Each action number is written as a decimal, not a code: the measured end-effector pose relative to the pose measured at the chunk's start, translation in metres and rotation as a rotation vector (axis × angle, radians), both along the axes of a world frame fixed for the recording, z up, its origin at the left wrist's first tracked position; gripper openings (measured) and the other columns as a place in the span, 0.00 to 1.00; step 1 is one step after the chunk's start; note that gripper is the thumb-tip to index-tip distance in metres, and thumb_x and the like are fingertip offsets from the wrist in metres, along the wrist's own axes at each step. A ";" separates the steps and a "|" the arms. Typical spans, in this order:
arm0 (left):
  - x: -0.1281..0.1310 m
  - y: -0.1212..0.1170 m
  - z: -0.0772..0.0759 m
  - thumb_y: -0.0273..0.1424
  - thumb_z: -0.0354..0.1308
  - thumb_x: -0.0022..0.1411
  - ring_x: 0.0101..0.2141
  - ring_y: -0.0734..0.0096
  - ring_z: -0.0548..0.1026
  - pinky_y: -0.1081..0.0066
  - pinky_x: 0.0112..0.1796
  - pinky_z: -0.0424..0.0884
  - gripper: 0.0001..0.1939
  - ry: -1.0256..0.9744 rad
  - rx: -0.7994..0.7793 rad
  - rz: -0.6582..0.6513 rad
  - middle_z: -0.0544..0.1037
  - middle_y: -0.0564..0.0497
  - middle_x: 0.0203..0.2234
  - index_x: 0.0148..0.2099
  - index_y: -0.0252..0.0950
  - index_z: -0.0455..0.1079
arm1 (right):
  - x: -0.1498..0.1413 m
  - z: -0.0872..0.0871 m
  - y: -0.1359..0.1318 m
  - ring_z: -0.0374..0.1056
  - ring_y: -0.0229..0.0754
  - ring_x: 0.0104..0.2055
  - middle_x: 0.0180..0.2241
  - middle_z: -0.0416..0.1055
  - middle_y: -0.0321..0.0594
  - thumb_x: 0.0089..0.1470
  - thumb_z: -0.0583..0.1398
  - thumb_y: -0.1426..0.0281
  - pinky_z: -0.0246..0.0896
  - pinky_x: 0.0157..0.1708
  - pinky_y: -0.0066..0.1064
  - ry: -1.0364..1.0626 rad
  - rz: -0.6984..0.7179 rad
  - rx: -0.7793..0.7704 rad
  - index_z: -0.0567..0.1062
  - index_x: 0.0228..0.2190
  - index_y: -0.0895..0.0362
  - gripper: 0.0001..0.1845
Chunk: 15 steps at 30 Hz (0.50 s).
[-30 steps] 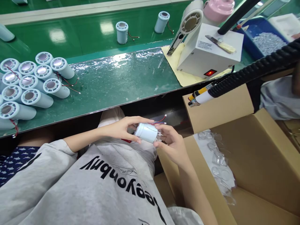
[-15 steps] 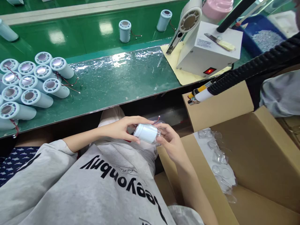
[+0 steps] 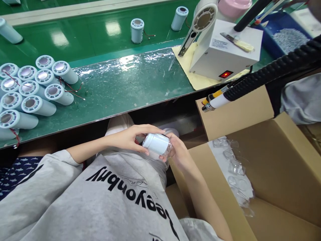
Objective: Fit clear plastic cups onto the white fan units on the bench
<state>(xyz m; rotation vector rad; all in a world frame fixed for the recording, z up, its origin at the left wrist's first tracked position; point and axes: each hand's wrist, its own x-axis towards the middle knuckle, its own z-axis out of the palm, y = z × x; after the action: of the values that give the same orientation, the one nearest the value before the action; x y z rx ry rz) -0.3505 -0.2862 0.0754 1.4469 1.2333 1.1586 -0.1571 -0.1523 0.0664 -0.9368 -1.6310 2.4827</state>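
Note:
Below the bench edge, over my lap, both hands grip one pale blue cylinder (image 3: pixel 157 143). My left hand (image 3: pixel 130 137) wraps its left end from above. My right hand (image 3: pixel 179 152) closes round its right end, where a clear plastic cap shows between the fingers. The cylinder's red wire is mostly hidden behind it. Several like cylinders (image 3: pixel 32 92) with red and black wires lie stacked on the green bench (image 3: pixel 120 83) at the far left.
Two cylinders (image 3: pixel 137 30) stand upright on the green belt behind. A white machine (image 3: pixel 225 50) with a lit red switch sits at the right. A black hose with a nozzle (image 3: pixel 215 100) hangs over an open cardboard box (image 3: pixel 276 160) holding clear caps (image 3: pixel 233 167).
The red wire that stuck up behind the cylinder has dropped out of sight. My right hand has closed further round the cylinder's right end. The view has shifted slightly.

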 end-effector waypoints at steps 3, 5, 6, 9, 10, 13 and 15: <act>0.000 0.000 -0.001 0.36 0.73 0.57 0.64 0.52 0.71 0.56 0.62 0.68 0.37 -0.008 0.010 -0.004 0.72 0.41 0.64 0.67 0.45 0.69 | -0.002 0.001 -0.002 0.68 0.37 0.15 0.18 0.71 0.31 0.44 0.64 0.33 0.62 0.11 0.25 -0.018 -0.006 -0.023 0.66 0.31 0.53 0.36; 0.000 0.000 -0.001 0.36 0.73 0.57 0.64 0.51 0.70 0.56 0.62 0.68 0.37 -0.010 0.024 -0.006 0.72 0.40 0.64 0.67 0.45 0.69 | -0.004 0.001 -0.004 0.66 0.36 0.14 0.18 0.71 0.30 0.43 0.63 0.32 0.60 0.11 0.25 -0.038 -0.008 -0.045 0.66 0.32 0.53 0.37; 0.000 0.000 -0.001 0.36 0.73 0.56 0.64 0.51 0.70 0.55 0.62 0.67 0.37 -0.009 0.028 -0.007 0.72 0.40 0.64 0.67 0.45 0.69 | -0.004 0.001 -0.004 0.65 0.36 0.13 0.18 0.71 0.30 0.43 0.63 0.32 0.59 0.10 0.24 -0.047 -0.004 -0.061 0.66 0.32 0.53 0.38; 0.000 0.000 -0.002 0.36 0.73 0.56 0.64 0.51 0.70 0.54 0.63 0.66 0.38 -0.013 0.032 -0.008 0.72 0.40 0.64 0.67 0.45 0.69 | -0.006 0.002 -0.006 0.61 0.35 0.11 0.17 0.74 0.33 0.42 0.62 0.31 0.56 0.09 0.24 -0.066 0.030 -0.120 0.66 0.33 0.53 0.39; -0.001 0.000 -0.002 0.36 0.74 0.56 0.64 0.51 0.70 0.54 0.63 0.66 0.38 -0.016 0.032 -0.008 0.72 0.40 0.65 0.67 0.45 0.69 | -0.006 0.002 -0.006 0.60 0.34 0.11 0.17 0.74 0.35 0.43 0.62 0.31 0.55 0.09 0.23 -0.072 0.047 -0.143 0.67 0.34 0.54 0.39; 0.000 -0.001 -0.003 0.35 0.74 0.55 0.65 0.50 0.69 0.53 0.64 0.65 0.38 -0.028 0.034 -0.004 0.71 0.41 0.65 0.66 0.46 0.69 | -0.007 0.002 -0.005 0.58 0.33 0.09 0.16 0.74 0.37 0.45 0.60 0.31 0.52 0.08 0.22 -0.087 0.096 -0.218 0.70 0.36 0.56 0.40; 0.001 -0.001 -0.003 0.35 0.74 0.56 0.64 0.51 0.69 0.53 0.63 0.67 0.35 -0.030 0.040 -0.004 0.71 0.41 0.65 0.65 0.46 0.71 | -0.007 0.003 -0.004 0.57 0.32 0.09 0.15 0.73 0.38 0.50 0.57 0.32 0.50 0.07 0.21 -0.103 0.126 -0.263 0.73 0.36 0.58 0.40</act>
<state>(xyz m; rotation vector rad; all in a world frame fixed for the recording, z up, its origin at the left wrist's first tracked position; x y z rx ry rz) -0.3498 -0.2871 0.0726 1.4557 1.1922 1.2043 -0.1644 -0.1566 0.0689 -1.0328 -1.4556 2.8321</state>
